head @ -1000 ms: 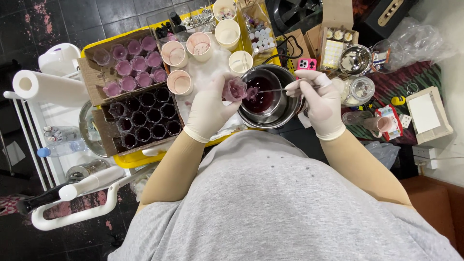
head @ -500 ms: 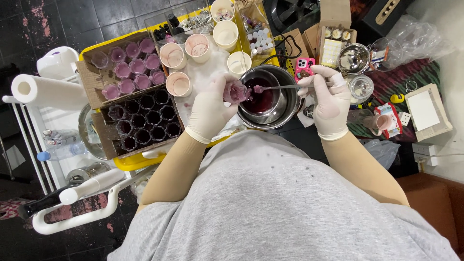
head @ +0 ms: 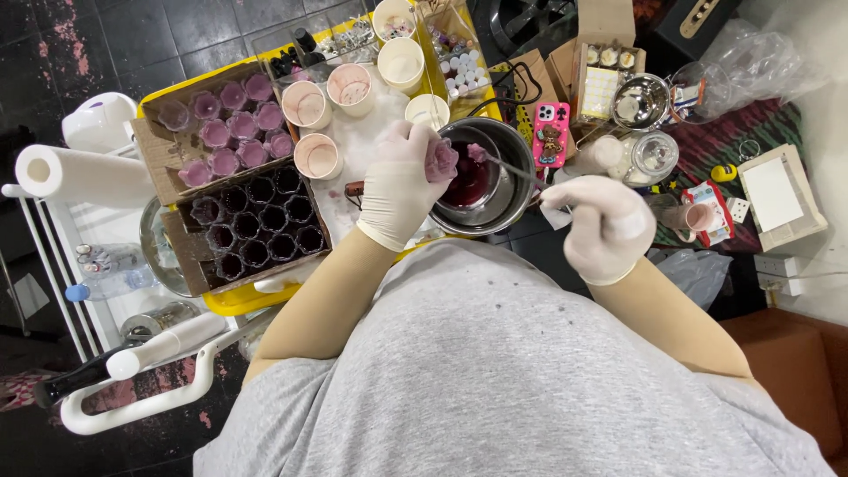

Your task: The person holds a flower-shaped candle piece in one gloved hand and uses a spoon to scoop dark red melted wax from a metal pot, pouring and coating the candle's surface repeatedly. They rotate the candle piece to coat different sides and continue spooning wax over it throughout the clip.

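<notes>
Head view. Left hand (head: 399, 184) in a white glove, fingers clenched around a small purple flower-shaped piece (head: 441, 159), held just over the near-left rim of the metal bowl (head: 508, 150). The piece looks lumpy and petal-like, mauve with a darker wet sheen, its lower part hidden by the fingers. Right hand (head: 602, 227), also gloved, fingers pinched on the end of a thin metal spoon (head: 510, 165); the spoon's handle runs left over the bowl toward the flower, tip too small to tell if touching. Bowl holds dark red-purple liquid and sits at the right edge of the yellow tray (head: 231, 299). On the tray's left part, a cardboard box (head: 162, 153) with pale purple flower pieces, and in front of it a box of dark moulds (head: 256, 225). Paper cups (head: 318, 155) with pinkish residue stand mid-tray on a white paper sheet. A pink phone (head: 549, 134) lies just right of the bowl. A paper towel roll (head: 79, 176) lies well left of the tray.
</notes>
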